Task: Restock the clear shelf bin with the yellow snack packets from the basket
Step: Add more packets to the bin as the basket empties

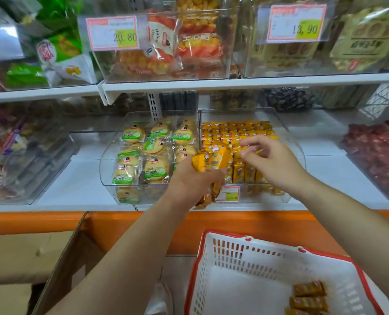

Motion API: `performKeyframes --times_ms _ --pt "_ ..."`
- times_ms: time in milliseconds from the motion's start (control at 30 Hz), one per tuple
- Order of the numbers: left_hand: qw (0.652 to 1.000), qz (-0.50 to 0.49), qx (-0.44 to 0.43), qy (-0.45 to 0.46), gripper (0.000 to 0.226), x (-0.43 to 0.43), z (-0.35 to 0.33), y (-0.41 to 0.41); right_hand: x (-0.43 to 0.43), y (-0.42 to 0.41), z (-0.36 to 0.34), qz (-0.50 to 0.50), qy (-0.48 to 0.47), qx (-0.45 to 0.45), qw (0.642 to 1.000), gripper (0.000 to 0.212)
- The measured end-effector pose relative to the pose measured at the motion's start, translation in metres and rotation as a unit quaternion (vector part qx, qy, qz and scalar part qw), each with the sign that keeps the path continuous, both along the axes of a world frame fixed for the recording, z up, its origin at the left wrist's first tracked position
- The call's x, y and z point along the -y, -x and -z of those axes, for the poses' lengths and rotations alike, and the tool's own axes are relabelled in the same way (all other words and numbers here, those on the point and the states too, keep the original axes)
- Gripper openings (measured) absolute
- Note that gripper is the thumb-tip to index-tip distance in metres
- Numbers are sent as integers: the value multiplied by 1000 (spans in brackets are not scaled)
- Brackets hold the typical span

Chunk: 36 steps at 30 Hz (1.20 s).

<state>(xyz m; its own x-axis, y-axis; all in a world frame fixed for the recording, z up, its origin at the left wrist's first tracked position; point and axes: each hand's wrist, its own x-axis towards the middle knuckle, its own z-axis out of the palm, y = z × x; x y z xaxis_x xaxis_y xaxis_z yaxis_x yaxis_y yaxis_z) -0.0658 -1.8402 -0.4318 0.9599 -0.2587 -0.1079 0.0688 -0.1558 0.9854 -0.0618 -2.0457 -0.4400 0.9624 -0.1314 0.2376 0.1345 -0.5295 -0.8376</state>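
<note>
Packets filled the clear shelf bin (297, 153) on the middle shelf (75, 187): yellow snack packets (236, 130) lay in rows at the back and stood upright at the front. The left hand (193, 178) gripped a bunch (211, 159) of the same packets at the bin's front edge, fingers curled round it from below. The right hand (273, 160) hovered over the bin, its fingers (251, 142) loosely bent with a sliver of yellow at the tips (too blurred to tell whether they pinched a packet). Below, the white basket (245, 253) with its red rim held a few spare packets (309, 298) in one corner. Round biscuits (152, 155) filled the neighbouring bin (104, 171).
</note>
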Motion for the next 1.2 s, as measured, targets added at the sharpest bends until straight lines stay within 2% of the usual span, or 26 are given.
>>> performKeyframes --times_ms 67,167,300,467,667,833,933,1000,1133,1200 --pt "999 35 13 -3 10 15 1 8 1 31 -11 -42 -111 -37 992 19" --pt "995 94 28 -4 13 40 0 25 9 66 -17 -62 -178 -82 979 23" --pt "992 127 6 6 21 67 -3 43 34 82 -23 -39 -199 -106 973 24" --pt "989 86 -71 99 19 84 -8 45 76 86 -32 16 -237 -92 967 11" --pt "990 43 -76 114 21 95 -6 42 91 90 -27 4 -293 -83 953 25" --pt "990 29 -62 127 26 96 -4 38 94 91 -24 -14 -303 -97 948 23" --pt "988 16 -55 142 24 93 -4 34 87 92 -17 -62 -237 -137 960 26" --pt "989 29 -51 133 23 91 -1 34 79 94 -11 -108 -190 -167 961 37" --pt "993 71 -45 82 15 84 5 34 63 98 -6 -183 -172 -222 942 79" --pt "996 72 -27 40 10 75 5 28 59 97 -6 -184 -162 -215 945 83"
